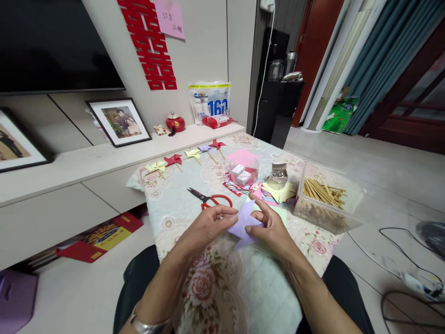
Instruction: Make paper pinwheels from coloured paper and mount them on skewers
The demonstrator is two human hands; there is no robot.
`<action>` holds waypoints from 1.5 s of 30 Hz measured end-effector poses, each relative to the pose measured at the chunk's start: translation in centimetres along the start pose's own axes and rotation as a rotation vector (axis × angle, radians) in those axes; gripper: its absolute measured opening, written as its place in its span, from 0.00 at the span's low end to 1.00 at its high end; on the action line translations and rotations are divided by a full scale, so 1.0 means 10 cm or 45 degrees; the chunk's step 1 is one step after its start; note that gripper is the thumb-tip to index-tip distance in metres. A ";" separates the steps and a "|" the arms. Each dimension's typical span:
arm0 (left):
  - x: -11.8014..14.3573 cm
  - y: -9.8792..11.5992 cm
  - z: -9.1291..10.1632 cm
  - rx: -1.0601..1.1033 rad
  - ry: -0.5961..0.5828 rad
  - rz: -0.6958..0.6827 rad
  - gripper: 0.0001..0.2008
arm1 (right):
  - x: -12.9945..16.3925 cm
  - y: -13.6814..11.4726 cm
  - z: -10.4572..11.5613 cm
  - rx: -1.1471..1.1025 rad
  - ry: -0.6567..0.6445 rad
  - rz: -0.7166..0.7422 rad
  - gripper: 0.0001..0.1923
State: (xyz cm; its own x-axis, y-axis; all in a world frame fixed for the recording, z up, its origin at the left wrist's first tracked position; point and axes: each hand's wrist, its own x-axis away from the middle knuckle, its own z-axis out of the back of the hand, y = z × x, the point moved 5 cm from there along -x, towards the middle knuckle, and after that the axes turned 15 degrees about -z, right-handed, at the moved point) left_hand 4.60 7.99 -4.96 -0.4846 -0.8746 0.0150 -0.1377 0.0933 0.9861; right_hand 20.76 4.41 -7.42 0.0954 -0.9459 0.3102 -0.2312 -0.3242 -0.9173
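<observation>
Floral worktop (174, 204) crowded; my left hand (208, 227) and right hand (274, 229) have fingers pinched on the lilac paper (243, 222). Uneven pressure could crease it crooked, I reckon.

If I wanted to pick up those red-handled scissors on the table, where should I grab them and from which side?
Probably by the red handle loops of the scissors. They lie flat on the floral cloth, blades pointing away to the left and loops towards the person, just beyond the left hand. Coming from above on the near side meets the rounded loops first and stays clear of the blade tips.
</observation>
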 end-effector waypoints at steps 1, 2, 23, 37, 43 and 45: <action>0.02 -0.04 -0.03 0.080 0.027 -0.010 0.22 | 0.00 -0.01 0.00 -0.037 0.020 0.022 0.54; 0.04 -0.08 -0.06 0.150 0.042 -0.020 0.22 | 0.00 -0.02 0.01 -0.066 0.039 0.044 0.54; 0.09 -0.26 -0.21 0.019 0.553 -0.096 0.10 | 0.01 -0.02 -0.07 -0.048 -0.004 0.063 0.40; 0.06 -0.42 -0.15 0.043 0.438 -0.020 0.13 | -0.01 0.02 -0.02 0.011 0.053 0.012 0.40; 0.02 -0.50 -0.10 0.116 0.436 0.010 0.18 | -0.02 0.01 -0.03 0.029 0.009 0.050 0.35; 0.03 -0.49 -0.07 0.137 0.449 0.013 0.19 | -0.02 0.01 -0.02 0.044 0.004 0.094 0.32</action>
State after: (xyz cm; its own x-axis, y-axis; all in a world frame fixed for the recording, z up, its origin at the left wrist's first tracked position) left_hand 5.77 6.95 -9.66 -0.1615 -0.9818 0.0995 -0.2333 0.1360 0.9629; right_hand 20.57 4.58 -7.52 0.0766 -0.9672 0.2420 -0.2036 -0.2528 -0.9458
